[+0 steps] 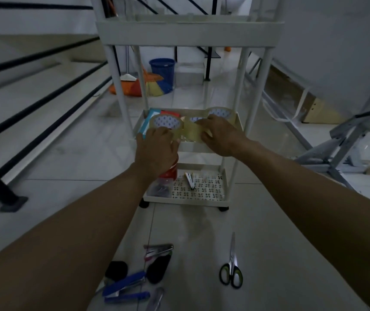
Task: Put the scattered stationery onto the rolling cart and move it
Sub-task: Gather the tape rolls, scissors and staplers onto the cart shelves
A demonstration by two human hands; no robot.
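A white three-tier rolling cart (188, 32) stands on the tiled floor ahead. On its middle shelf my left hand (157, 147) holds a clear tape roll (167, 122), and my right hand (221, 136) holds a second tape roll (193, 130) beside it. A third tape roll (222, 113) lies at the shelf's back right, and coloured booklets (150, 121) lie at the left. The bottom shelf holds a red container (169, 172), a clear bag (160, 187) and a small stapler (190, 180). On the floor near me lie scissors (231, 268), blue staplers (124, 287), a pink stapler (158, 250) and black items (159, 268).
A black stair railing (33, 95) runs along the left. Behind the cart stand a blue bin (162, 70) and a colourful broom (139, 85). A folded metal frame (341, 149) lies on the floor at the right, below a white wall.
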